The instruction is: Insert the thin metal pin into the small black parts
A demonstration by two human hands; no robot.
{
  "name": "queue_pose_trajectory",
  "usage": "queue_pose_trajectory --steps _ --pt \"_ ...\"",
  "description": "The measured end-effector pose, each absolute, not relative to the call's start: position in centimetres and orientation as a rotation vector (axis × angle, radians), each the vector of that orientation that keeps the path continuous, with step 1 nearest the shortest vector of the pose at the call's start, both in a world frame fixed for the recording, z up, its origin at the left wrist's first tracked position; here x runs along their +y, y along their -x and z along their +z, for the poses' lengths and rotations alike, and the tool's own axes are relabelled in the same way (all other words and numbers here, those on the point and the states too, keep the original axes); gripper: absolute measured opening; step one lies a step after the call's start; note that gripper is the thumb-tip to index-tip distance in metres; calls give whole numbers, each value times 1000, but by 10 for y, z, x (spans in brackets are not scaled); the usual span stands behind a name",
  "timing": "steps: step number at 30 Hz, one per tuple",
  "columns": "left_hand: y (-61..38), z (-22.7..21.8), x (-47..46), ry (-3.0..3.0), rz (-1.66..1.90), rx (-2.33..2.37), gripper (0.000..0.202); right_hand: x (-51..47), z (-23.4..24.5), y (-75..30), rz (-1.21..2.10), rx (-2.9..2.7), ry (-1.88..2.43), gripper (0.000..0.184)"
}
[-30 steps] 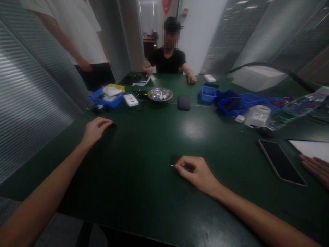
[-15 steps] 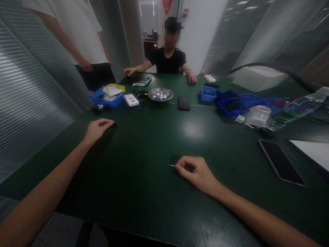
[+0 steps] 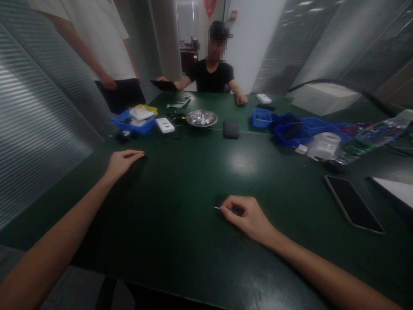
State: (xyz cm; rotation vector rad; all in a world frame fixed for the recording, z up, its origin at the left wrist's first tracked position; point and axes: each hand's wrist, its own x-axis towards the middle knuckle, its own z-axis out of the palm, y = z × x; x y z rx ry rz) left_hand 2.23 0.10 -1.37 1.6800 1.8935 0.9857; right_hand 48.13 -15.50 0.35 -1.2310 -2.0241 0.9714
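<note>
My right hand (image 3: 247, 215) rests low over the green table (image 3: 180, 245), thumb and forefinger pinched together. A thin, pale metallic pin-like tip (image 3: 215, 207) sticks out to the left from that pinch; the rest of it is hidden by the fingers. Farther off on the left, my left hand (image 3: 122, 161) is closed in a pinch near the tabletop. Something small and dark shows at its fingertips, too small to name. The two hands are well apart.
Across the table sit a metal bowl (image 3: 201, 119) with small items, a dark square object (image 3: 231, 129), a white device (image 3: 164, 125) and blue bins (image 3: 261, 118). At right lie a phone (image 3: 353, 203) and a plastic bottle (image 3: 368, 140). A seated person (image 3: 209, 79) holds a dark flat panel (image 3: 164, 85).
Both my hands have stayed nearly still. The person opposite has raised a dark flat panel from the table. The white-topped object at the right edge has shifted slightly.
</note>
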Motion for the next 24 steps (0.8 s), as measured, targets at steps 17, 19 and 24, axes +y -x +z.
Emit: queue_pose_trajectory --steps 17,19,24 --pt "-16 -21 4 -1957 863 1936 35 -154 3 -485 990 -2027 1233 20" --pt "-16 -21 4 -2002 866 1924 36 -154 3 -484 989 -2030 1232 19" --pt "-11 -20 5 -2208 805 1816 37 -154 5 -484 986 -2028 1230 20"
